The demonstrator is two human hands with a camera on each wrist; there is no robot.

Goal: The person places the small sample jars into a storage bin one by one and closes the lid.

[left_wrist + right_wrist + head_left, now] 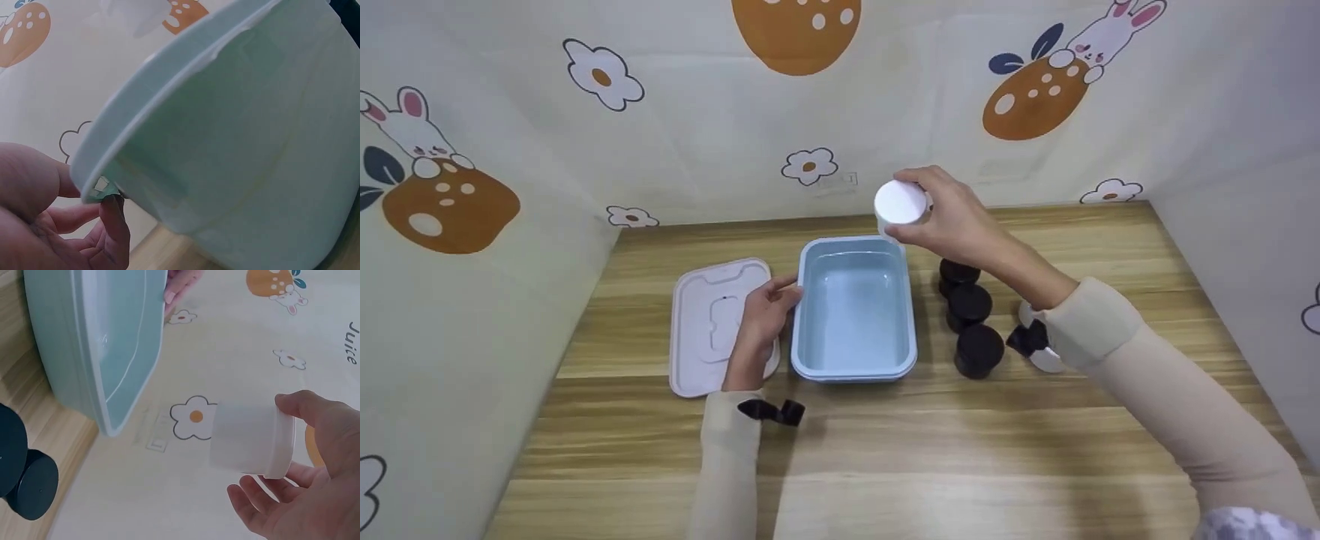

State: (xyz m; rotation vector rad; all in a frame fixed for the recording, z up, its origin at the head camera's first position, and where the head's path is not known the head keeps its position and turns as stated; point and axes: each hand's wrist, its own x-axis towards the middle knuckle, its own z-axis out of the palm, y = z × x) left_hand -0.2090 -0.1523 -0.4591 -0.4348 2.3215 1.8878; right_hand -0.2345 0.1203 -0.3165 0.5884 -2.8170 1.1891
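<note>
A light-blue rectangular plastic bin [855,373] stands on the table with nothing inside it. My left hand [765,315] pinches its left rim, the thumb above and the fingers beneath, as the left wrist view of the bin [242,135] shows. Over the bin's far right corner, my right hand [952,217] holds a small jar [901,201] with a white lid, lifted clear of the table. In the right wrist view the jar [244,439] has a pale, translucent body, and the thumb and fingers are around its lid end.
Three black-lidded jars [979,351] stand in a row right of the bin. White-lidded containers [1046,361] lie beyond them, partly hidden by the right wrist and its black strap piece. A pale lid [697,330] lies flat at left, partly under the left hand. Printed cloth walls [697,150] enclose the table.
</note>
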